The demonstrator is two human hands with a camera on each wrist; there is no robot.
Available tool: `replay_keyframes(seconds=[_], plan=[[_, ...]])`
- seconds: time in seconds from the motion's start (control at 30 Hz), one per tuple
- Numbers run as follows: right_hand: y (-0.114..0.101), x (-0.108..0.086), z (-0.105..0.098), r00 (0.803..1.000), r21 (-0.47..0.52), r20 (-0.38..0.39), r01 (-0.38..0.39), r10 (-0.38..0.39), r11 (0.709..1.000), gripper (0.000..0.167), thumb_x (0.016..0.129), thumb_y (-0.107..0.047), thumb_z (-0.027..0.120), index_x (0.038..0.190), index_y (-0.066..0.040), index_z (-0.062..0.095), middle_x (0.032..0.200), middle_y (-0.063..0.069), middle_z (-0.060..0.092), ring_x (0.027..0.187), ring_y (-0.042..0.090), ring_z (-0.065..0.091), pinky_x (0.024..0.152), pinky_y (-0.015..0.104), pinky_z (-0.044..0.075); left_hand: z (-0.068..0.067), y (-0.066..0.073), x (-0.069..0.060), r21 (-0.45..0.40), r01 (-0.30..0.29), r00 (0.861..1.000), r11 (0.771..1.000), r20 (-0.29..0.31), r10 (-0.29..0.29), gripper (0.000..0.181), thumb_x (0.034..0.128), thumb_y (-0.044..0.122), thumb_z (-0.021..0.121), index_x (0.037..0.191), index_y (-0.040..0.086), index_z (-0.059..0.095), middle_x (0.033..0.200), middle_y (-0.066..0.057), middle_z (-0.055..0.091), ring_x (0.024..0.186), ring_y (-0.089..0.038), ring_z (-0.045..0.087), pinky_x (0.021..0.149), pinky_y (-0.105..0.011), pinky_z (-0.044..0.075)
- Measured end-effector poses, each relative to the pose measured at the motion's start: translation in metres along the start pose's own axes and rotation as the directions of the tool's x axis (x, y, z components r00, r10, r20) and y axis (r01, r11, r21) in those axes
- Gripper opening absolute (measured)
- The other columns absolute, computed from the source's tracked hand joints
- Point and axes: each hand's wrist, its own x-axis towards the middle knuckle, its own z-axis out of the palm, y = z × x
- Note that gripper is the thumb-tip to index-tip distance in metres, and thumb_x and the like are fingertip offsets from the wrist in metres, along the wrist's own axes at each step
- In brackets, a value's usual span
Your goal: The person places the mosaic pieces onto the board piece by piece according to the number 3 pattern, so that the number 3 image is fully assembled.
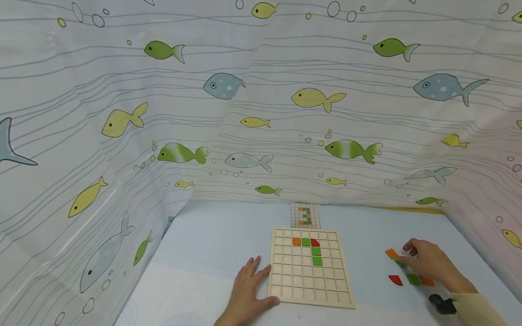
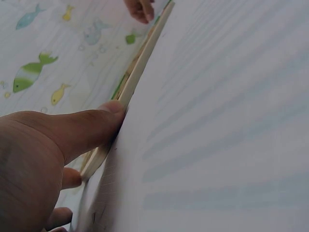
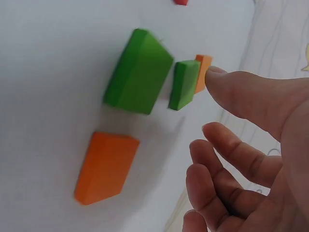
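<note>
Grid board (image 1: 302,285): lower centre of the frame, on the table (image 1: 212,244)
Card (image 1: 305,216): just behind the board
Set tiles (image 1: 306,242): on the board, three in a row near its top, two below the row's right end
Left hand (image 1: 249,290): touching the board's lower left corner
Loose tiles (image 1: 413,279): lower right, on the table
Right hand (image 1: 428,260): above the loose tiles

The right hand (image 1: 429,261) partly hides a green tile (image 1: 400,264).
</note>
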Motion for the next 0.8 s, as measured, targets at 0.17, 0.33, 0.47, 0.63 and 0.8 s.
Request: replay_keyframes(seconds=[0.17,0.33,0.47,0.63,0.8], plan=[[0.008,-0.006,0.004,1.0,0.01,0.019,-0.017,0.016,1.0,0.051,0.09,-0.042,0.083,0.108,0.004,0.068,0.096,0.011,0.071,0.087,0.025,0.065,0.075,0.049,0.06,0.0,-0.001,0.0,0.006,0.0,1.0,1.0,0.001,0.0,0.084,0.08,0.054,0.087,0.148,0.012,0.061,0.167,-0.025,0.038,0.157,-0.052,0.026,0.123,-0.078,0.019],[0.012,-0.007,0.01,0.999,0.006,0.018,-0.029,0.029,1.0,0.047,0.093,-0.042,0.08,0.105,0.002,0.067,0.092,0.007,0.071,0.084,0.022,0.065,0.071,0.044,0.059,0.0,-0.001,0.0,0.01,-0.005,1.0,1.0,-0.002,0.005,0.084,0.0804,0.054,0.087,0.148,0.012,0.061,0.167,-0.025,0.038,0.157,-0.052,0.026,0.122,-0.079,0.02],[0.013,-0.007,0.012,0.999,0.015,0.008,-0.041,0.041,0.999,0.048,0.093,-0.042,0.08,0.106,0.002,0.067,0.091,0.006,0.071,0.082,0.02,0.064,0.068,0.039,0.057,-0.001,0.0,0.001,0.006,-0.005,1.0,1.0,-0.005,0.005,0.084,0.0809,0.055,0.086,0.148,0.011,0.061,0.167,-0.026,0.038,0.157,-0.053,0.026,0.122,-0.079,0.019],[0.017,-0.009,0.015,0.998,0.052,0.016,-0.06,0.06,0.997,0.053,0.092,-0.047,0.08,0.109,0.002,0.067,0.092,0.004,0.07,0.083,0.019,0.061,0.066,0.033,0.052,0.0,-0.002,0.001,0.015,-0.009,1.0,1.0,-0.005,0.009,0.083,0.0803,0.054,0.087,0.148,0.012,0.062,0.167,-0.025,0.039,0.157,-0.052,0.027,0.122,-0.079,0.02],[0.018,-0.011,0.015,0.998,0.076,0.019,-0.069,0.067,0.995,0.062,0.087,-0.054,0.083,0.11,0.001,0.067,0.093,0.003,0.069,0.085,0.02,0.06,0.067,0.032,0.051,0.0,-0.002,0.001,0.015,-0.006,1.0,1.0,-0.001,0.006,0.084,0.0798,0.055,0.087,0.148,0.013,0.061,0.167,-0.024,0.039,0.157,-0.052,0.026,0.121,-0.079,0.02]])
